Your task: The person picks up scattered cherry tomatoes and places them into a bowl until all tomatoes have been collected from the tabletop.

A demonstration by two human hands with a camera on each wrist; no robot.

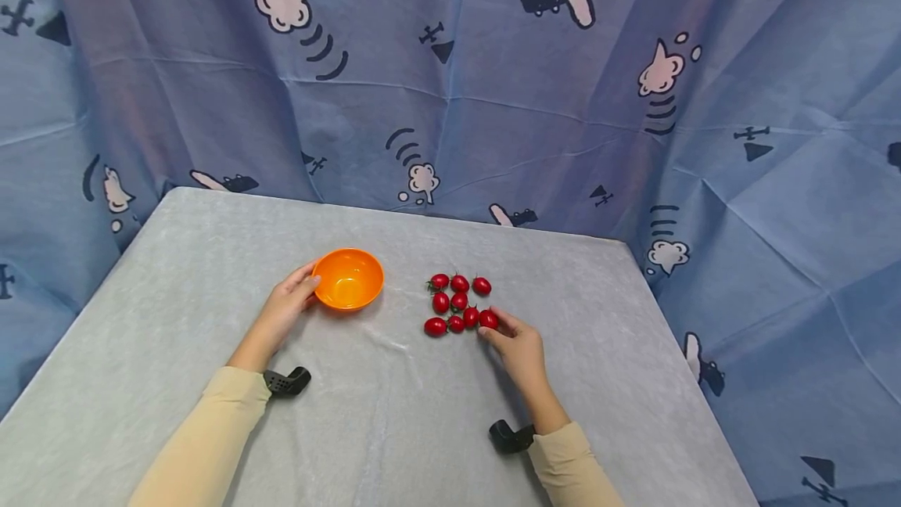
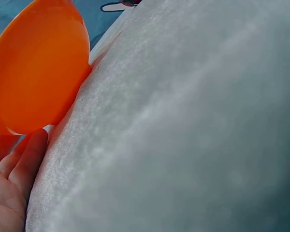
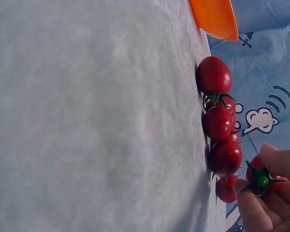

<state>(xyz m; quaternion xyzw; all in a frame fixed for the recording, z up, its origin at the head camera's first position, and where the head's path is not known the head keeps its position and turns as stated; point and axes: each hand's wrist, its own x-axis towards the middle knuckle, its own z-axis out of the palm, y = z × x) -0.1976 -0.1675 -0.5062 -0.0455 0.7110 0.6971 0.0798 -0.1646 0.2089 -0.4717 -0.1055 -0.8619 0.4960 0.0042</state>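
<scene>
On the table's left half stands an orange bowl, with a bare inside. My left hand holds it at its left edge, thumb at the rim and fingers against the outer wall; in the left wrist view the fingers lie close under the bowl's side. A cherry tomato with a green star-shaped calyx is pinched between thumb and finger of my right hand. Beside that hand, several more cherry tomatoes lie in a loose cluster, some with green stems.
A pale grey cloth with slight creases covers the table. Behind it and to the right hangs a blue curtain printed with planes and clouds. Each wrist wears a black camera mount, one on the left and one on the right.
</scene>
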